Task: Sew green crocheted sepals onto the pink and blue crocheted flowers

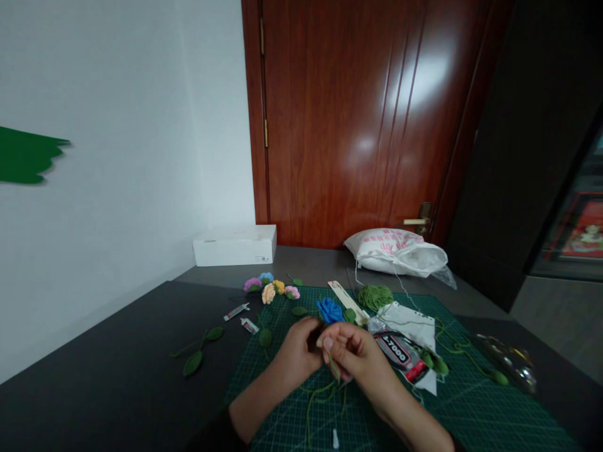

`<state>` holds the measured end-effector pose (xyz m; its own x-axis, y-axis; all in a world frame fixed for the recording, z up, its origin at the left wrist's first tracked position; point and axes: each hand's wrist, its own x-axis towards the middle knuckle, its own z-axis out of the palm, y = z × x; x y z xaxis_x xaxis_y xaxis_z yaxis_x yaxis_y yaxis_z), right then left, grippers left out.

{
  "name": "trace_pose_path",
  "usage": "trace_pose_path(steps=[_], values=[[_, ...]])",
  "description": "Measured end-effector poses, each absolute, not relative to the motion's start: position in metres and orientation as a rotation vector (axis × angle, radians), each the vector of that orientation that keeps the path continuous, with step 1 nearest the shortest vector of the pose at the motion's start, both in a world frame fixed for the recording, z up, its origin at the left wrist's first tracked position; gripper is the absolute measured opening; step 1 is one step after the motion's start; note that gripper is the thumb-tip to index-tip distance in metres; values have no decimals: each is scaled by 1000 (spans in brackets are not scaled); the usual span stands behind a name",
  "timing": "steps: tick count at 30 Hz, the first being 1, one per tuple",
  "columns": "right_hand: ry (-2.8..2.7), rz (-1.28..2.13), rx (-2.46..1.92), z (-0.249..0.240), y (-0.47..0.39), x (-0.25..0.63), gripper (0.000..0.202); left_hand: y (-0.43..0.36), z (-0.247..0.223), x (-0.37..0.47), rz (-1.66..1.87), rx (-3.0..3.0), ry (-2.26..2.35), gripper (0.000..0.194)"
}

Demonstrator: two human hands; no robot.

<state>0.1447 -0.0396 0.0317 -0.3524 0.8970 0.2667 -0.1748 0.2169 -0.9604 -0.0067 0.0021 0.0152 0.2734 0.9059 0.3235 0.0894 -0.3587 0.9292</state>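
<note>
Head view, the only one here: both hands are close together over the green mat point(494, 408), right around the middle. Right hand point(351, 351) has thumb and fingertips together, its grip pinched on a thin green strand point(335, 369) that hangs down below the fingers. Left hand point(304, 345) is curled in just beside it, but its fingertips are mostly tucked out of sight, so can't tell what that grip is closed on, if anything. More green yarn tails point(309, 408) trail onto the mat under the hands.

The blue flower point(330, 310) sits just past the fingers, with a green leaf point(349, 316) next to it; can't tell if it's held or lying there. Behind that there's a cream strip point(346, 300) lying at a slant and a green yarn bundle point(375, 297). To the right, a packet marked 7000 point(400, 355) partly covers a white sheet point(414, 320).

Over on the left, a bunch of small flowers point(268, 294), two little tubes point(249, 326) and a leaf sprig point(193, 363) on the dark bench point(117, 364). White box point(235, 248) and white bag point(386, 245) are at the back, and a small white cap point(335, 439) lies near the front.
</note>
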Motion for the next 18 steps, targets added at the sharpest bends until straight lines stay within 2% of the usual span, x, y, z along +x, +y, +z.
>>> trace_pose_path(steps=[4, 6, 8, 18], values=[[-1845, 1478, -771, 26, -33, 167, 43, 1, 21, -11, 1081, 1493, 824, 22], [-1556, 1199, -897, 24, -24, 178, 41, 1, 26, -16, 1057, 1353, 734, 27], [-1438, 1132, -894, 24, -16, 182, 35, -1, 29, -18, 1019, 1279, 651, 30], [-1136, 1349, -745, 14, -19, 147, 36, -12, 22, -11, 674, 1361, 599, 31]])
